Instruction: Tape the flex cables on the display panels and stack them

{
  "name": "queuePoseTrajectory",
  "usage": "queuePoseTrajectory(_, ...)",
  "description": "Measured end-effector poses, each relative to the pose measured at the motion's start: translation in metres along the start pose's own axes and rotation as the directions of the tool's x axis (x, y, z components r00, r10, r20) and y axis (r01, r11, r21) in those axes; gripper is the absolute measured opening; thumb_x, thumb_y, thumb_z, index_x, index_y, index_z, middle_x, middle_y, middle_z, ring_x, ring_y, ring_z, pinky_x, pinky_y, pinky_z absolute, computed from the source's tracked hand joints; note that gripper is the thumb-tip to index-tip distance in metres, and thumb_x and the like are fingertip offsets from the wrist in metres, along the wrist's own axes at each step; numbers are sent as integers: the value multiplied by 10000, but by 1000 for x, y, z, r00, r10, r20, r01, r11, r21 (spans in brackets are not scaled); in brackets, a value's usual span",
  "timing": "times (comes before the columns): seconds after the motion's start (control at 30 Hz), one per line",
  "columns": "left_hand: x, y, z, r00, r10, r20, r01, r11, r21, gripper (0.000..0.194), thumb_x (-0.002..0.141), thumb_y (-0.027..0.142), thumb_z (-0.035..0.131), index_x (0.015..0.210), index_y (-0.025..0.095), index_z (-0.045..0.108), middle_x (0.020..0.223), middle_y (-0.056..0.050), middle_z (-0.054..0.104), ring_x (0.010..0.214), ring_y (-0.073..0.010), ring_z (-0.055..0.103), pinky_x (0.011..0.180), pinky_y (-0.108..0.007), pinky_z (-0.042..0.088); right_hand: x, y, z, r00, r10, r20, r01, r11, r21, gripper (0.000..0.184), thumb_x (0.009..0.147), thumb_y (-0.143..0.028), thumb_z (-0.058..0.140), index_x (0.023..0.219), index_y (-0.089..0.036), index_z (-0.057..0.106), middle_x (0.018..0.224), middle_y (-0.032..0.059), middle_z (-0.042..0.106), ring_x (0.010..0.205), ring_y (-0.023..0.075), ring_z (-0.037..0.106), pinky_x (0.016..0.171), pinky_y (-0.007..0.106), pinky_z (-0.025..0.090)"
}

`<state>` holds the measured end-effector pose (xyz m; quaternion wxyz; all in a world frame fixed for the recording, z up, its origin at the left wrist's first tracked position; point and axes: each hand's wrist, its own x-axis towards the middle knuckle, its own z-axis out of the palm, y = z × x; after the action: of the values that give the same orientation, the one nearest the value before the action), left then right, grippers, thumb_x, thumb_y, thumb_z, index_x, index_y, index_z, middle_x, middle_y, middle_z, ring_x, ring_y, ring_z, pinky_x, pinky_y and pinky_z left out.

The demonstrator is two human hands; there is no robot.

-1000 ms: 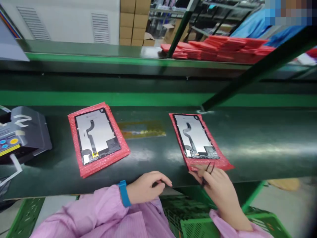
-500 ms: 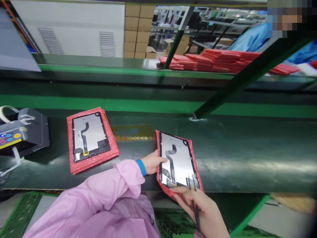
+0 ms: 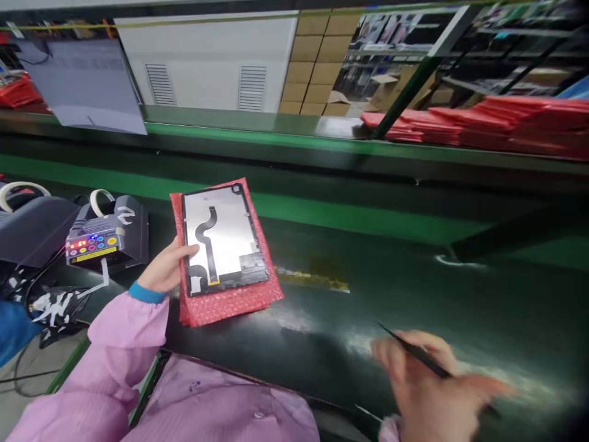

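Note:
My left hand [image 3: 164,265] grips the left edge of a tablet screen panel [image 3: 232,230], thumb on top. The panel lies silvery back up, with a dark curved ribbon cable [image 3: 209,245] and a small yellow-edged piece at its lower end. Under it is a red bubble-wrap sleeve [image 3: 230,307], and more red wrap shows beneath; whether it rests on the pile there I cannot tell. My right hand [image 3: 427,383], smeared by motion, is apart from the panel over the front right of the bench, with dark tweezers [image 3: 421,356] held pointing up and left.
Left of the panel stand a grey automatic tape dispenser [image 3: 108,230] with lit buttons and a second grey machine [image 3: 34,227]. Amber tape [image 3: 317,276] is stuck on the dark green bench [image 3: 368,258]. Red sleeves [image 3: 510,123] are piled on the shelf behind; a blue sleeve [image 3: 16,331] shows at far left.
My left hand has carried the panel and its red sleeve leftward, to where the other wrapped panel lay. My right hand has moved away from the panel with the tweezers. The view has turned left.

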<state>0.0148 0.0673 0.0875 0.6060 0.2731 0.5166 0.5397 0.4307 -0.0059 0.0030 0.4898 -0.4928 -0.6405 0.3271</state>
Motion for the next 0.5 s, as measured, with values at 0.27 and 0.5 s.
queuePoseTrajectory(0.27, 17, -21, -30, 972, 117, -203, -58, 960, 274, 536, 775, 205, 748, 1284, 153, 588, 1275, -128, 728, 1189, -281, 705, 1077, -426, 563, 76, 10, 66, 886, 388, -254, -363, 921, 139, 612, 670, -802, 774, 878, -238, 661, 651, 5, 645, 555, 173, 567, 541, 324, 468)
queuePoseTrajectory(0.5, -40, -26, -91, 931, 207, -300, -57, 896, 440, 576, 786, 548, 792, 1228, 208, 648, 1227, -102, 748, 1229, -312, 687, 1189, -487, 467, 83, 22, 84, 854, 481, -197, -469, 877, 104, 552, 643, -677, 870, 805, -208, 627, 648, 6, 670, 400, 88, 454, 374, 245, 361)
